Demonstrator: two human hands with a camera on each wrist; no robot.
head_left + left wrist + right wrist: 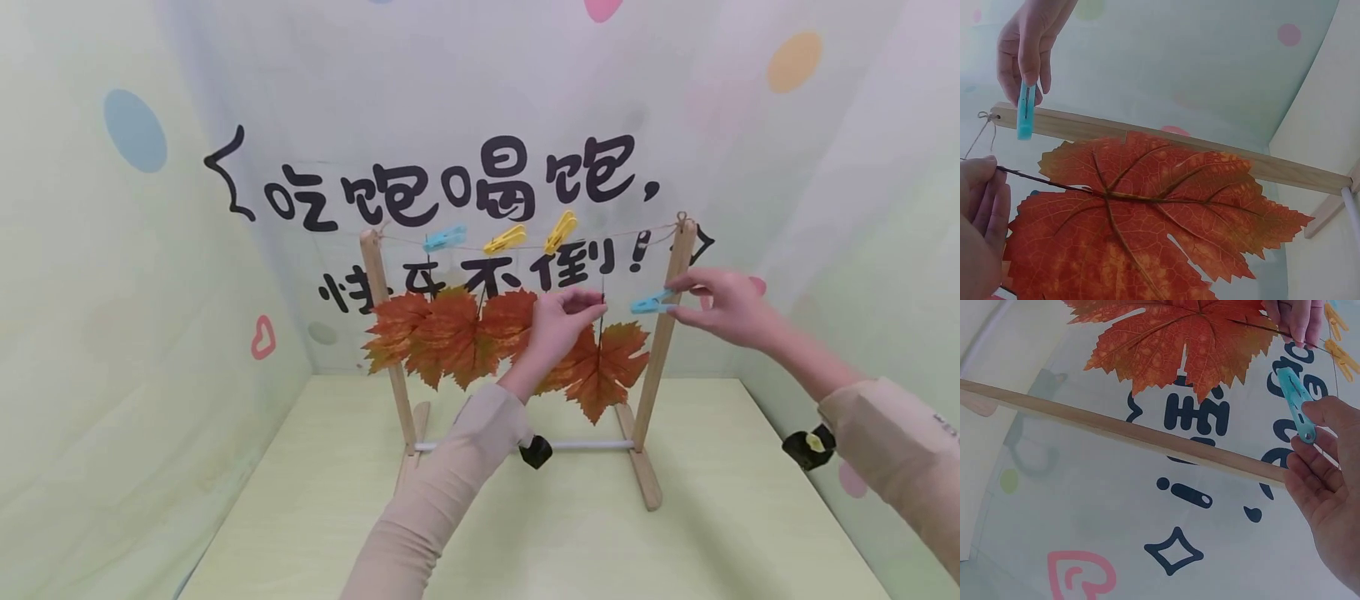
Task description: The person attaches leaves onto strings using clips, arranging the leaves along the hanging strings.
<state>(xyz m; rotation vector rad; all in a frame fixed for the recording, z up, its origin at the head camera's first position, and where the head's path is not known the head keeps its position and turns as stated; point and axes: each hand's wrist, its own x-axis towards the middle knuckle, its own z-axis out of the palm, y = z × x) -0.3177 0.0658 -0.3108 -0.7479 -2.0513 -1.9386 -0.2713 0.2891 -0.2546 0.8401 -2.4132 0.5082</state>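
My left hand (pixel 561 323) pinches the dark stem (pixel 1044 180) of an orange-red maple leaf (pixel 602 367), which hangs below the twine. To the right, my right hand (pixel 723 307) grips a light blue clothespin (pixel 651 302) between thumb and fingers, close to the right wooden post and apart from the stem. In the right wrist view the clothespin (pixel 1297 403) points toward the left hand (pixel 1297 319). More leaves (pixel 453 333) hang to the left, partly overlapping; the left hand hides some of them.
Twine (pixel 626 236) runs between two wooden posts (pixel 660 367) of a stand on the pale table (pixel 570 533). On it sit a blue clothespin (pixel 445 238) and two yellow clothespins (pixel 505 240). A white rod (pixel 592 445) joins the posts low down. Printed cloth hangs behind.
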